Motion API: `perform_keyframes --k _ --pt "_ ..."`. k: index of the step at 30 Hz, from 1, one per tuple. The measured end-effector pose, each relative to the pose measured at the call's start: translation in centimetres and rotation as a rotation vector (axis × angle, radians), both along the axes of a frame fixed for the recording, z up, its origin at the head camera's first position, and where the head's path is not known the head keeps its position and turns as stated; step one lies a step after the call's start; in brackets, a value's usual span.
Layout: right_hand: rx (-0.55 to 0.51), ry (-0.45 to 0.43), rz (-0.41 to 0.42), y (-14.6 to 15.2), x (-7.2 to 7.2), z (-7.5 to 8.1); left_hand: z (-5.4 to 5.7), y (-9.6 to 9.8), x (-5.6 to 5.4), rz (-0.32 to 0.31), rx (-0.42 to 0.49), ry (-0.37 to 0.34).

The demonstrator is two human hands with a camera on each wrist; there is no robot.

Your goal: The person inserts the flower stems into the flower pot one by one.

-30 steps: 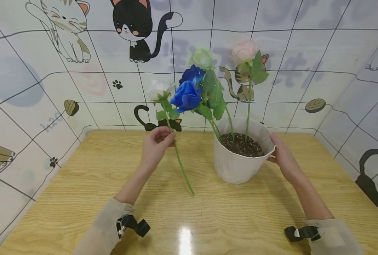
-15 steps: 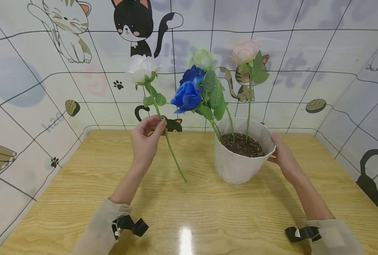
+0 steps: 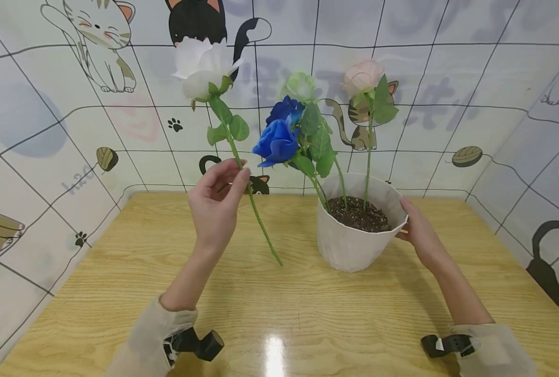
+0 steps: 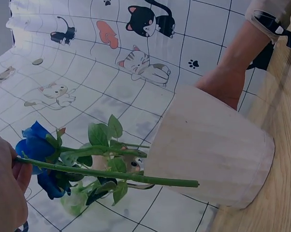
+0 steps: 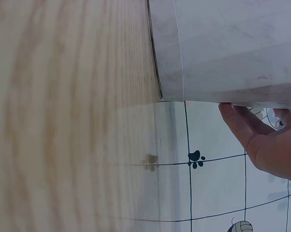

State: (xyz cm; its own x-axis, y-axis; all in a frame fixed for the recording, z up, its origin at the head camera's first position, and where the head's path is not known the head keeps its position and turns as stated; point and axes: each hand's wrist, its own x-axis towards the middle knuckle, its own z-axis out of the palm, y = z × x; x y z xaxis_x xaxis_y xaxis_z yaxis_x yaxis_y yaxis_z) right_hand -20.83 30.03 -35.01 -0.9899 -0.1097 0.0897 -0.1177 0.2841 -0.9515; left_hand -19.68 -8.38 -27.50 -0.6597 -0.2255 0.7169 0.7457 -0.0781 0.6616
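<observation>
My left hand (image 3: 215, 201) pinches the green stem of a white rose (image 3: 204, 68) between thumb and fingers. The rose is raised left of the pot, bloom up, and the stem's cut end slants down to the right above the table. In the left wrist view the stem (image 4: 107, 173) passes in front of the pot. My right hand (image 3: 423, 230) grips the right rim of a white flowerpot (image 3: 350, 248), with fingers (image 5: 242, 123) against its outer wall. Dark soil (image 3: 361, 215) in the pot bears blue roses (image 3: 277, 140), a pale green rose (image 3: 300, 86) and a pink rose (image 3: 362, 77).
The pot stands on a wooden table (image 3: 279, 314), right of the middle. Behind the table and along its sides hangs a white gridded sheet (image 3: 279, 31) printed with cats. A black wrist camera (image 3: 194, 343) sits on the left sleeve, another camera (image 3: 444, 345) on the right.
My left hand has moved up and a little left, lifting the white rose from beside the blue blooms to well above them. My right hand and the pot have stayed in place.
</observation>
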Motion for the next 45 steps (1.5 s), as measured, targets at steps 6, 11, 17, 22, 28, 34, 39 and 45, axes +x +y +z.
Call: perform_keyframes --k 6,11,17,22,28,34,39,45 --pt "0.000 0.015 -0.002 0.0 -0.1 0.0 1.4 1.2 1.2 -0.006 -0.004 0.096" --pt "-0.012 0.014 -0.004 0.0 -0.1 -0.1 2.3 2.2 1.8 -0.041 -0.017 0.156" --pt "-0.006 0.020 -0.001 0.1 0.0 -0.2 3.2 3.7 2.4 -0.095 -0.010 0.220" --pt "0.006 0.034 0.004 0.1 0.1 -0.2 3.7 5.3 3.2 -0.164 -0.014 0.258" --pt "0.022 0.040 0.007 0.1 0.1 -0.1 4.3 7.1 3.5 -0.166 -0.065 0.323" --pt "0.020 0.046 0.011 0.1 0.2 -0.2 5.4 8.9 2.4 -0.149 -0.099 0.378" --pt "0.017 0.052 0.019 0.0 0.2 -0.2 6.2 9.9 1.5 -0.131 -0.083 0.387" --pt "0.011 0.048 0.022 0.0 0.1 -0.2 6.4 11.0 0.7 -0.119 -0.077 0.346"
